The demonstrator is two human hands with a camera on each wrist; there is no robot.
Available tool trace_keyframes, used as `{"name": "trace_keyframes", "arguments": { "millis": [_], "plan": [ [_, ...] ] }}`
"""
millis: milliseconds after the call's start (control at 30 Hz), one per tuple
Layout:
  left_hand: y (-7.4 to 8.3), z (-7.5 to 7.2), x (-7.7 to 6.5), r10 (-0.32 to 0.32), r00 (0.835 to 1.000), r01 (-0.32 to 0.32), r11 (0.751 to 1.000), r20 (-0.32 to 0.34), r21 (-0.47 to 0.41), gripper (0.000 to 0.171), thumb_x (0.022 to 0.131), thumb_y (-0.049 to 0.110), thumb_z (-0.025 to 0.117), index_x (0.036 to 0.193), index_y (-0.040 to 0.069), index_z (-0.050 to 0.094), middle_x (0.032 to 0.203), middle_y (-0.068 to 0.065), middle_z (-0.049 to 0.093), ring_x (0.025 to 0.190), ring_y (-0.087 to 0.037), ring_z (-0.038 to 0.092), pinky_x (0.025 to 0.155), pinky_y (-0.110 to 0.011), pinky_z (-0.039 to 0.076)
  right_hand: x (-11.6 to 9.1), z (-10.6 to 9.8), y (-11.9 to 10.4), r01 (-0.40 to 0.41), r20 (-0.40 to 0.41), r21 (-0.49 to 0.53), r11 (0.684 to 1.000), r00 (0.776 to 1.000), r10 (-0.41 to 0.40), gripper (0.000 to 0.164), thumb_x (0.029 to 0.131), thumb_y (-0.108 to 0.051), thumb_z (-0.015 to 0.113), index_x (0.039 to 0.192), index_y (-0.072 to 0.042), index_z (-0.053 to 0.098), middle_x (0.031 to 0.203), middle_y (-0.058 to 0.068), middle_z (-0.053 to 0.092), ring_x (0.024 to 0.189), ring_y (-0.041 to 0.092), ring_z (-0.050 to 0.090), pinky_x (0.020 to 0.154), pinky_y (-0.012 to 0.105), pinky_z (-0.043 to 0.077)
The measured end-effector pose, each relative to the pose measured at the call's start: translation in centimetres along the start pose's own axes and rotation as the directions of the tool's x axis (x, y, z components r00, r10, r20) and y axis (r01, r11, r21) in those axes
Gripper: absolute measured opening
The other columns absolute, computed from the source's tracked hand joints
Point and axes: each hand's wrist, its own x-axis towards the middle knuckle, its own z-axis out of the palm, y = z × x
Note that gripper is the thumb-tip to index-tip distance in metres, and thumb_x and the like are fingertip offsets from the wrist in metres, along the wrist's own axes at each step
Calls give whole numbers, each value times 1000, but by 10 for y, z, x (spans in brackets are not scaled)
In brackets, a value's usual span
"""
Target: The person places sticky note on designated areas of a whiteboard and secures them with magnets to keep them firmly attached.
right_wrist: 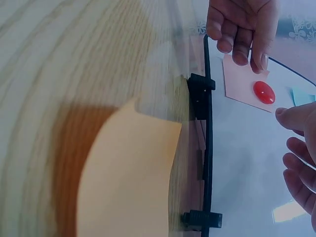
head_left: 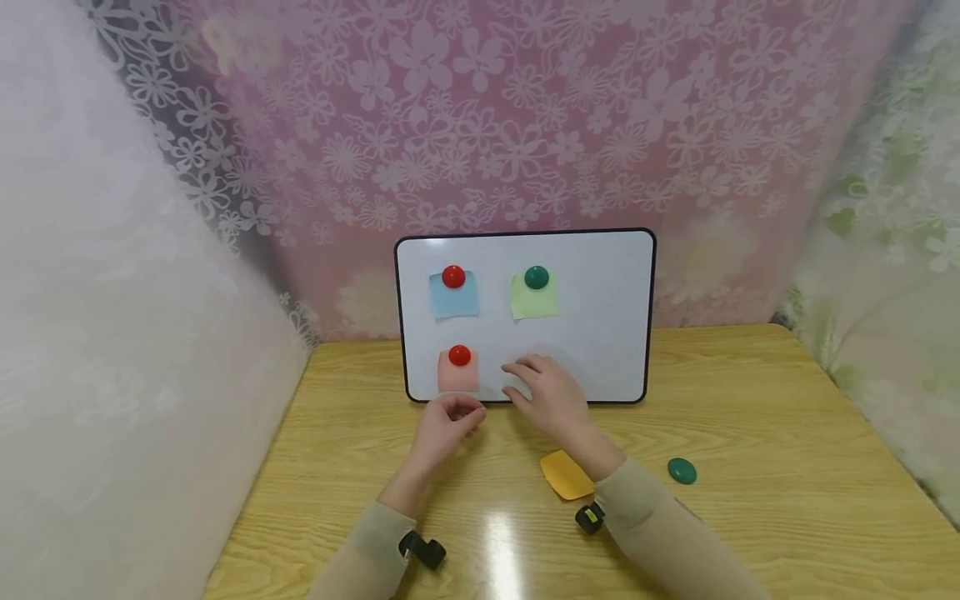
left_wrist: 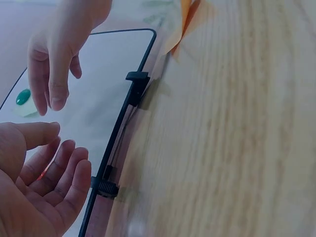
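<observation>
My left hand (head_left: 446,429) hovers at the board's lower edge, just below a pink sticky note (head_left: 457,381), its fingers loosely bent and nothing in them. A red round magnet (head_left: 460,356) sits on that note's top edge. To the right, my right hand (head_left: 552,398) is in front of the lower middle of the whiteboard (head_left: 603,317), thumb and fingers apart and holding nothing. Higher on the board, a blue note (head_left: 454,302) is under another red magnet (head_left: 453,277), and a light green note (head_left: 534,305) is under a green magnet (head_left: 536,277).
An orange sticky note (head_left: 564,477) lies on the wooden table (head_left: 757,417) below my right wrist, one edge curling up in the right wrist view. A loose green magnet (head_left: 682,471) lies right of my forearm. Black clips (right_wrist: 201,219) grip the board's bottom edge.
</observation>
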Motion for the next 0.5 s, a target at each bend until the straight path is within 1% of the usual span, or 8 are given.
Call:
{"name": "trace_keyframes", "arguments": {
  "millis": [133, 300, 400, 500],
  "plan": [
    [2, 5, -4, -4, 999, 3, 999, 47, 34, 13, 100, 17, 78, 105, 5, 78, 88, -2, 74, 79, -24, 71, 68, -29, 57, -7, -4, 4, 5, 5, -10, 1000, 1000, -5, 34, 94, -24, 86, 125, -13, 79, 119, 4, 71, 107, 27, 67, 86, 41, 60],
    [4, 11, -7, 7, 997, -11, 999, 80, 50, 15, 100, 18, 79, 106, 5, 78, 89, -3, 75, 79, -28, 72, 68, -31, 58, -15, -11, 10, 3, 3, -17, 1000, 1000, -3, 35, 94, -24, 87, 126, -13, 79, 119, 5, 72, 108, 28, 68, 86, 42, 61],
    [7, 15, -10, 8, 996, -11, 999, 92, 36, 16, 99, 18, 80, 106, 4, 78, 90, -4, 75, 79, -29, 72, 67, -32, 59, -20, -17, 13, 11, -4, -17, 1000, 1000, -11, 35, 92, -22, 88, 125, -11, 79, 118, 7, 72, 107, 29, 68, 85, 44, 61],
    [9, 20, -13, 7, 994, -10, 1000, 113, 21, 16, 99, 18, 80, 106, 4, 78, 91, -5, 75, 79, -29, 72, 69, -35, 61, -25, -22, 17, 22, -10, -29, 999, 1000, -22, 36, 91, -23, 89, 123, -11, 80, 117, 7, 73, 106, 29, 69, 82, 44, 61]
  ]
}}
